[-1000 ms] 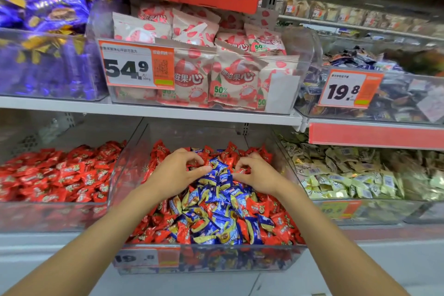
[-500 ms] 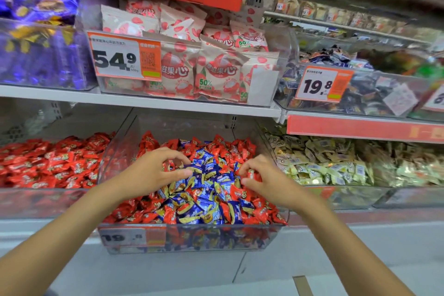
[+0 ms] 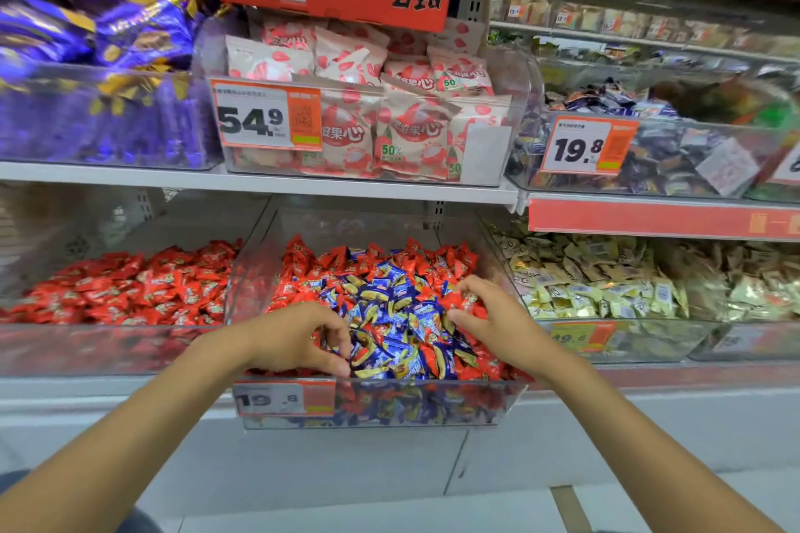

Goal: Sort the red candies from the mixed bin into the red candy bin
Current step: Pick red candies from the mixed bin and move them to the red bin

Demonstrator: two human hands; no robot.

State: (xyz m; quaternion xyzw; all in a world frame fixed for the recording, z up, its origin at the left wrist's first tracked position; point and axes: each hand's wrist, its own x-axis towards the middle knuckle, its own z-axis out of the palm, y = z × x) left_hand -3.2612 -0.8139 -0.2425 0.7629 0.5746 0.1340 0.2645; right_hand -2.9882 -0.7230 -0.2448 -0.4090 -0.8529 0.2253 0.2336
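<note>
The left hand's (image 3: 294, 338) fingers (image 3: 333, 322) are curled toward the thumb, tips sunk into the pile just behind the front rim of the mixed bin (image 3: 411, 407); whether they grip anything cannot be told. The right hand's (image 3: 491, 322) fingers (image 3: 476, 286) are curled too, and index and thumb appear to pinch a red candy (image 3: 459, 302) near the bin's right wall.

Between the hands lies a mound of blue candies (image 3: 389, 316). More red candies (image 3: 433, 264) ring it along the back and both sides. Both forearms cross the front rim from below, wide apart, with open floor under them.

The clear left wall of the mixed bin slants outward and touches the red candy bin (image 3: 108, 346), which sits just to the left on the same level, filled low with red wrappers, its top open. Above both bins the upper shelf (image 3: 303, 182) overhangs the back half, leaving open room over the front half. A price tag (image 3: 281, 398) covers the left part of the mixed bin's front wall. Just right stands a bin of cream candies (image 3: 627, 342).
</note>
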